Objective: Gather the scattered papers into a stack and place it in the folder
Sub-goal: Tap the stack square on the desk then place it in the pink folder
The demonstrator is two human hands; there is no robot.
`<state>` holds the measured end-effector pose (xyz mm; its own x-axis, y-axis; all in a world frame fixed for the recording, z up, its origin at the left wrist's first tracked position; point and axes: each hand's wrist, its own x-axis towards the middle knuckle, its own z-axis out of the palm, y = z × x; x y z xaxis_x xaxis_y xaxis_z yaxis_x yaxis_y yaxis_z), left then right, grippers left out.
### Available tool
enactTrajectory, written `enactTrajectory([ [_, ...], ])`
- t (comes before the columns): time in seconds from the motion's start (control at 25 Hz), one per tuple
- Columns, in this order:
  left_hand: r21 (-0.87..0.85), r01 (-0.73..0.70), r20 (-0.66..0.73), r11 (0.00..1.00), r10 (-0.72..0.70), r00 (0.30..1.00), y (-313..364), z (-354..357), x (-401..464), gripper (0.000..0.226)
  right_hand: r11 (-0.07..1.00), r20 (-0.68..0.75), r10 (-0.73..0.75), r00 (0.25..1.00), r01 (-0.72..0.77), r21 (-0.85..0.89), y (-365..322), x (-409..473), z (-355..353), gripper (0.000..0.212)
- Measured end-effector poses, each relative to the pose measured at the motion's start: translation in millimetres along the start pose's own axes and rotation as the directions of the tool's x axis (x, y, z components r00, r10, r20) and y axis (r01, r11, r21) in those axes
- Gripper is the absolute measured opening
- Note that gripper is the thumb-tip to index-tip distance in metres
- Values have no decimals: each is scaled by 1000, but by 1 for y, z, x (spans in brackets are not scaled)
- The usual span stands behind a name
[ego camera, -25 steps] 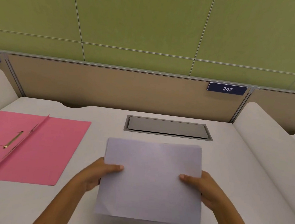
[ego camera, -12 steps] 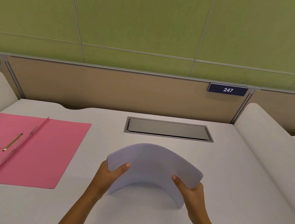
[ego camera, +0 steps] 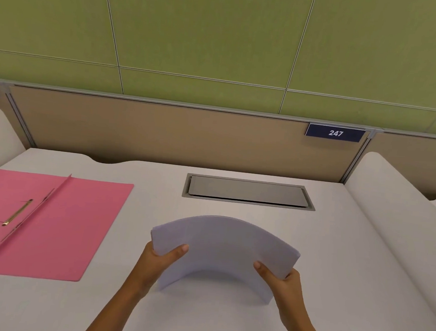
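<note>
Head view: green panelled wall (ego camera: 222, 35) fills the top, tan partition (ego camera: 149, 131) below it with a dark blue tag reading 247 (ego camera: 335, 133). White tabletop (ego camera: 335, 253) spans the lower half, rounded white dividers at both sides. Grey cable hatch (ego camera: 248, 191) set flush in the tabletop, at centre near the back edge. Open pink folder (ego camera: 58, 226) lies flat on the left, brass fastener (ego camera: 17, 212) on its left leaf, well apart from the papers. Paper stack (ego camera: 226, 241), white, bowed up into an arch, lower edges close to or on the tabletop, cannot tell which. Left hand (ego camera: 161, 261) grip holds the stack's left end, thumb on top. Right hand (ego camera: 281, 281) grip holds the right end, thumb on top. Both forearms come in from the bottom edge.
</note>
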<state>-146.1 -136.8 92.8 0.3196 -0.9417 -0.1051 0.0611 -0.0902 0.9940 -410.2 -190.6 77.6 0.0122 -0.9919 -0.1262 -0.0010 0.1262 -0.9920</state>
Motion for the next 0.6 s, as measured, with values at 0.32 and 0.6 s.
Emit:
enactTrajectory([
  [0.32,-54,-33,2,998,34,999,3,1,2,53,992,6,-13,1000,12,122,-8,-3,0,22],
  [0.6,215,3,-84,977,15,996,8,6,5,3,983,-129,-181,975,174,-63,-35,16,-15,37],
])
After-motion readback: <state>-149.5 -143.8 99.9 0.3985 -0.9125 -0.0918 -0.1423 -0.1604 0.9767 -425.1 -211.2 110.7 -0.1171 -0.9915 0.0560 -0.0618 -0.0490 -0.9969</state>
